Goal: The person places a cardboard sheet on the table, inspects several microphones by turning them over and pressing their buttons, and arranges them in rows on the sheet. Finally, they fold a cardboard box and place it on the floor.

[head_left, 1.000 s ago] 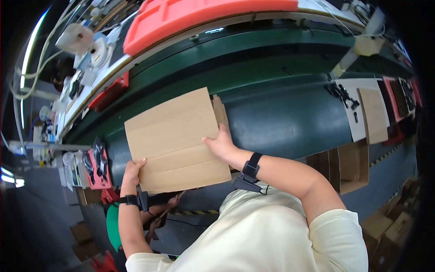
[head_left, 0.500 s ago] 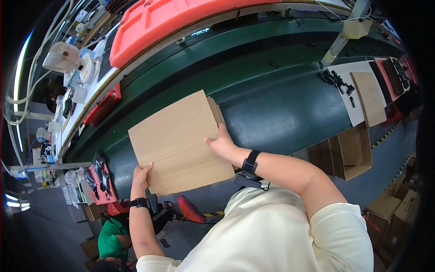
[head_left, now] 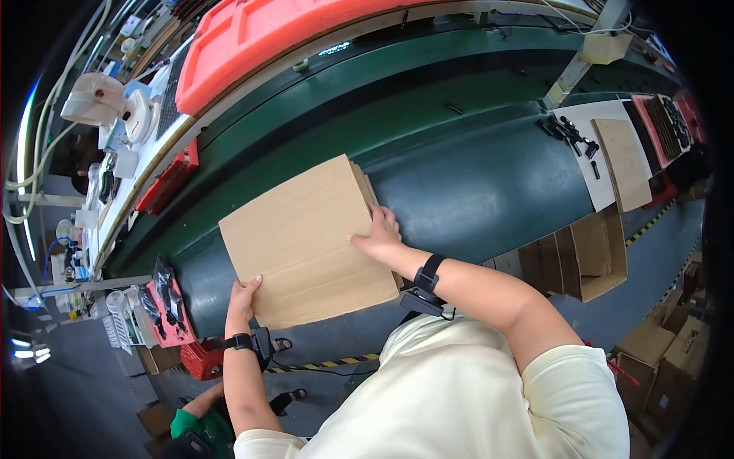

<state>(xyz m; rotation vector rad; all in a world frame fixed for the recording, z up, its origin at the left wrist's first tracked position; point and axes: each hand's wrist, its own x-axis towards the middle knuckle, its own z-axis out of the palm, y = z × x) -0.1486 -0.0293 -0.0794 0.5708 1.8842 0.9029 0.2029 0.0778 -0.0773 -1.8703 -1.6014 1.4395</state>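
A flat brown cardboard sheet [head_left: 306,241], a folded carton with crease lines, lies on the dark green conveyor belt [head_left: 474,176]. My left hand [head_left: 243,294] grips its near left corner, thumb on top. My right hand [head_left: 378,233] presses on its right edge with fingers spread over the cardboard. More cardboard layers show under the sheet at its right edge. Both wrists carry black bands.
A long red-orange cover [head_left: 275,30] runs along the far side. An open carton [head_left: 589,256] stands on the floor at the right. A white board with black parts [head_left: 581,141] and a brown sheet [head_left: 623,161] lie on the belt's right. Red trays [head_left: 172,310] sit left.
The view has shifted, so the cardboard sheet and both hands sit a little lower and more to the right. Both hands keep the same hold on the sheet.
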